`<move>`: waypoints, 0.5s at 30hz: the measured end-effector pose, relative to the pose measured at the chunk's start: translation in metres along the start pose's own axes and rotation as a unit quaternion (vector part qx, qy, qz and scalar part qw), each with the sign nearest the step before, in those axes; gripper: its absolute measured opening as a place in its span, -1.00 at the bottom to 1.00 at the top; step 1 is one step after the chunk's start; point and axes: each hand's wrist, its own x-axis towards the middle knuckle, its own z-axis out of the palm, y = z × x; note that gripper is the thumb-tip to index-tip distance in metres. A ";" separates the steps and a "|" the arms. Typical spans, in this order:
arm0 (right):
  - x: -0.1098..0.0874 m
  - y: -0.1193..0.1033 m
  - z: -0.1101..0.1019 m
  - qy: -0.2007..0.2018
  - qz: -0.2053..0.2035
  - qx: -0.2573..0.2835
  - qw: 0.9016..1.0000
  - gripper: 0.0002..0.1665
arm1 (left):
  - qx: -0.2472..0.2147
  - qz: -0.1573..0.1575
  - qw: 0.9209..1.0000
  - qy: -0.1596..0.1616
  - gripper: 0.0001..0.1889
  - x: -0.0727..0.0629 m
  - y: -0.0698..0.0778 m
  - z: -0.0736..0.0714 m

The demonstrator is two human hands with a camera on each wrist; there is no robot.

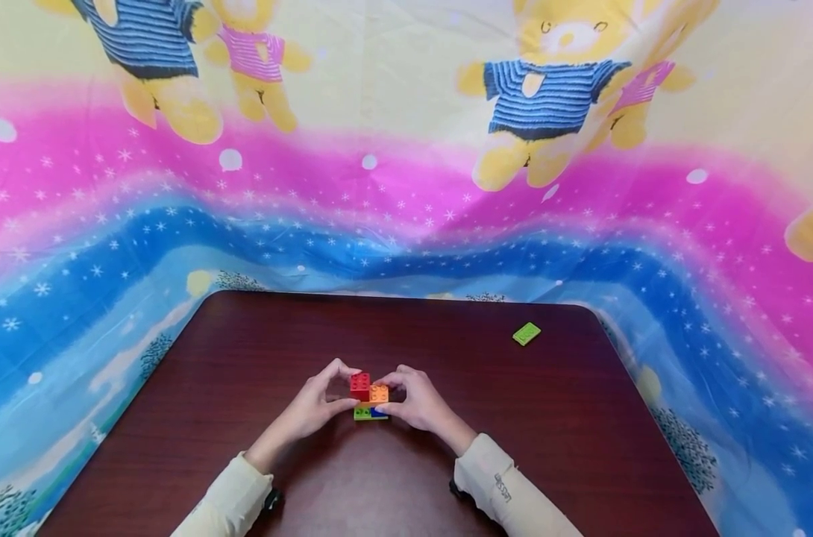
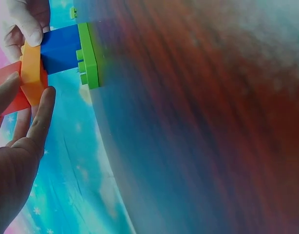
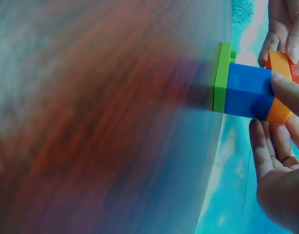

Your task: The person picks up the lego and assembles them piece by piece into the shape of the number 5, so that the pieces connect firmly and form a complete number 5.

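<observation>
Between the two hands stands a small brick stack on the table. At its base lies a green studded plate (image 2: 92, 63), with a blue brick (image 3: 249, 90) upright on its right part. An orange brick (image 1: 379, 393) sits across the blue one and overhangs it to the left. On the orange brick's left end is a red brick (image 1: 360, 386). My left hand (image 1: 315, 403) pinches the red brick from the left, its fingertips also by the orange brick. From the right, my right hand (image 1: 416, 400) pinches the orange brick, its thumb overlapping the blue brick's top edge.
A loose light green plate (image 1: 526, 333) lies at the table's back right. The dark wooden table (image 1: 265, 335) is bordered behind and at the sides by a patterned cloth (image 1: 393, 186) with bears and snowflakes.
</observation>
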 end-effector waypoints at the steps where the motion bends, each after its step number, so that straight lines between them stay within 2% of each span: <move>1: 0.000 0.000 0.000 0.000 0.001 -0.001 1.000 -0.50 | -0.002 0.000 1.000 0.000 -0.55 0.000 0.000 0.000; 15: 0.000 -0.001 -0.001 -0.003 0.003 -0.009 1.000 -0.50 | 0.004 0.010 1.000 0.004 -0.59 0.000 0.004 0.002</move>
